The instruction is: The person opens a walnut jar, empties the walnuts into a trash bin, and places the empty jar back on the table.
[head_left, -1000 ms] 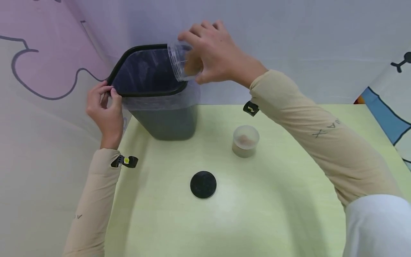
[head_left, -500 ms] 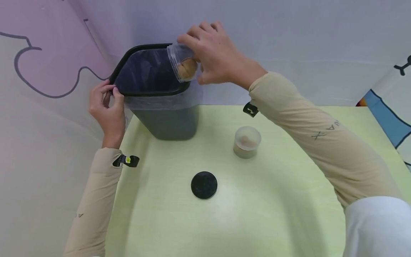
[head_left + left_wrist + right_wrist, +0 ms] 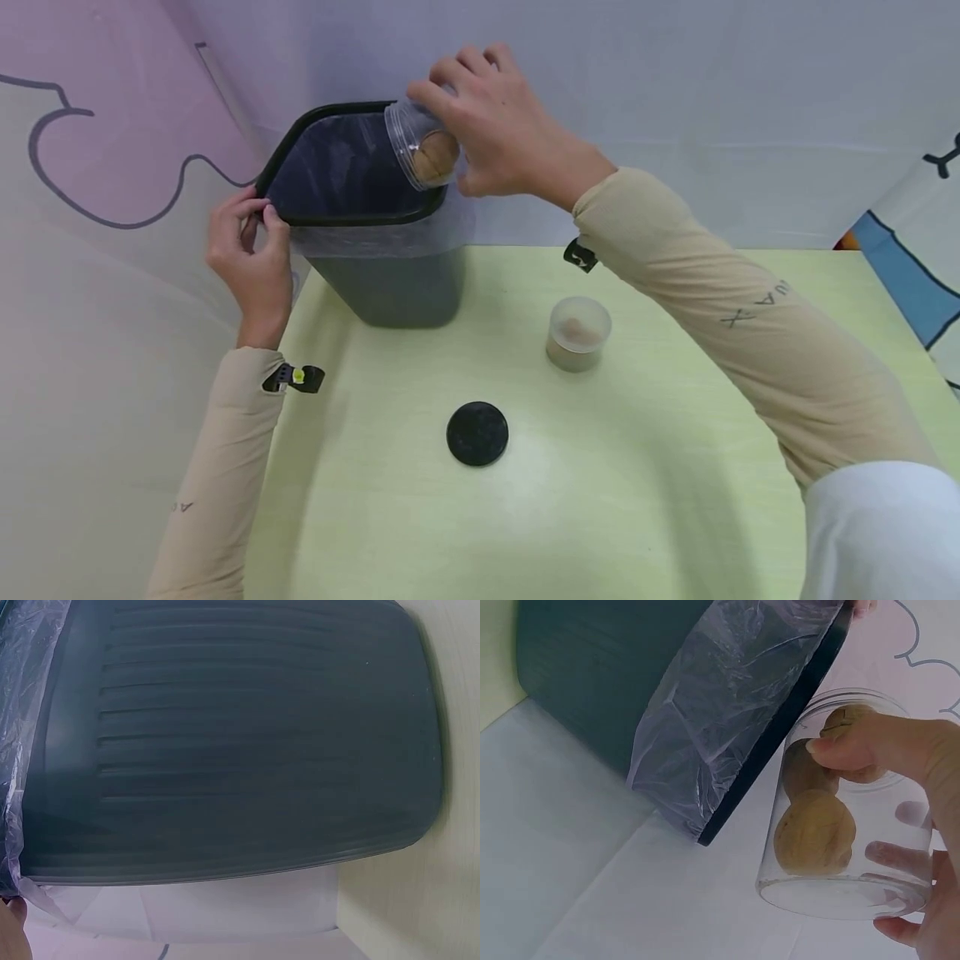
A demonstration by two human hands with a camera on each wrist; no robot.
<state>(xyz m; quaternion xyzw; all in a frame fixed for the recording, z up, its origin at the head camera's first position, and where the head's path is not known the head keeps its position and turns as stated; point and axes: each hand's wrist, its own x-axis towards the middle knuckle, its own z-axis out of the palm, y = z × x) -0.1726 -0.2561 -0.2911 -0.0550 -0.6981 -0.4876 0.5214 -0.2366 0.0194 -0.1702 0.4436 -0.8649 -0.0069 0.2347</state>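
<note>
Over the bin [image 3: 352, 167] at the table's [image 3: 600, 467] far corner, the right hand [image 3: 502, 133] tips a clear jar [image 3: 420, 154], fingers clamped round it; the right wrist view shows walnuts [image 3: 814, 832] inside. The left hand [image 3: 251, 250] pinches the bin's rim.

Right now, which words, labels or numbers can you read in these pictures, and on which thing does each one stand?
Right sleeve: letters that seem to read "XUA", seen at an angle, so not sure.
Left sleeve: a small mark near the elbow, too small to read.
Bin, jar, black lid, small cup: no text visible.
</note>
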